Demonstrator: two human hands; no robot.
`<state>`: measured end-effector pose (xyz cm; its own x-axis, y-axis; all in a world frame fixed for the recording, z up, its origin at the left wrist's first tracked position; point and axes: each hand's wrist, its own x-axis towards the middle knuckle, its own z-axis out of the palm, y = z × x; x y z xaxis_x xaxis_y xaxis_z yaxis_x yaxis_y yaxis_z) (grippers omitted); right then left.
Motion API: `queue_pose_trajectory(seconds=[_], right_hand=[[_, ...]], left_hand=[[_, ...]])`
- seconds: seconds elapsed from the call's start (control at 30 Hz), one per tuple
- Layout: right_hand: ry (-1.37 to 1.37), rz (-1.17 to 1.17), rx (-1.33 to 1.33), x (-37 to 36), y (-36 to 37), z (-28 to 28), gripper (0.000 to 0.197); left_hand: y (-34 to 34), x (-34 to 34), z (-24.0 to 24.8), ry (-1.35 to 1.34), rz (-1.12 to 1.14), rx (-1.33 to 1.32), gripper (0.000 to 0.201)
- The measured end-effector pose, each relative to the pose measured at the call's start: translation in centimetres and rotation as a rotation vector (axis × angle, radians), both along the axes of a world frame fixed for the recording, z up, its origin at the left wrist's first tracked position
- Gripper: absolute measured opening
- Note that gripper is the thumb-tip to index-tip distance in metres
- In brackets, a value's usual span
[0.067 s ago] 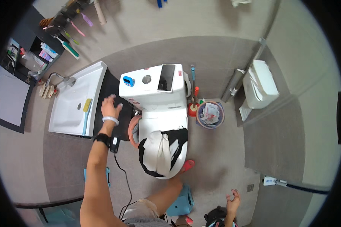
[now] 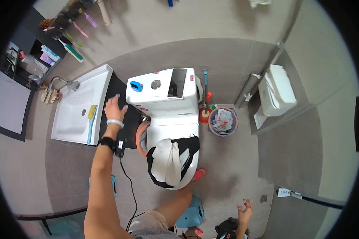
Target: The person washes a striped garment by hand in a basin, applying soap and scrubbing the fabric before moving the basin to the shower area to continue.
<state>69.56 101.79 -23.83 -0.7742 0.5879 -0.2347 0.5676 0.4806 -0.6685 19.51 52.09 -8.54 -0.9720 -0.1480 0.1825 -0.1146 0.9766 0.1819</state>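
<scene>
My left hand [image 2: 114,108] is raised over the dark cabinet side [image 2: 125,133] between the sink and the toilet. Its fingers are apart and nothing is in them. A black device with a cable [image 2: 120,148] is strapped at that wrist. Low on the right, my right hand [image 2: 244,212] hangs in the air with loosely bent, parted fingers, holding nothing. A black and white garment [image 2: 166,161] lies bunched on the closed lid of the white toilet [image 2: 173,130]. On the tank sit a blue timer-like gadget [image 2: 136,86] and a dark-screened phone [image 2: 176,83].
The white sink [image 2: 73,119] holds a yellow-headed brush [image 2: 91,119]. An orange basin [image 2: 141,139] stands beside the toilet. To the right are a red plunger [image 2: 204,115] and a filled waste basket [image 2: 222,122]. A blue stool [image 2: 190,213] and a black bag-like thing [image 2: 226,228] are near my legs.
My left hand has risen slightly away from me, toward the wall, its fingers straighter. The view has shifted a little. My right hand stays about where it was.
</scene>
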Motion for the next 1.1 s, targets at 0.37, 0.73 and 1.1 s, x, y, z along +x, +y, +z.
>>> queue_pose_trajectory(seconds=[0.37, 0.73, 1.1], right_hand=[[-0.007, 0.022, -0.007, -9.3, -0.8, 1.9, 0.039], [-0.040, 0.034, -0.028, -8.1, 0.5, 0.7, 0.039], [-0.084, 0.004, -0.059, -9.0, -0.2, 1.0, 0.039]], left_hand=[[2.5, -10.7, -1.9, 0.195, -0.450, -0.486, 0.070], [2.1, -11.0, -2.5, 0.201, -0.474, -0.396, 0.066], [2.4, -10.2, -3.8, 0.145, -0.451, -0.251, 0.078]])
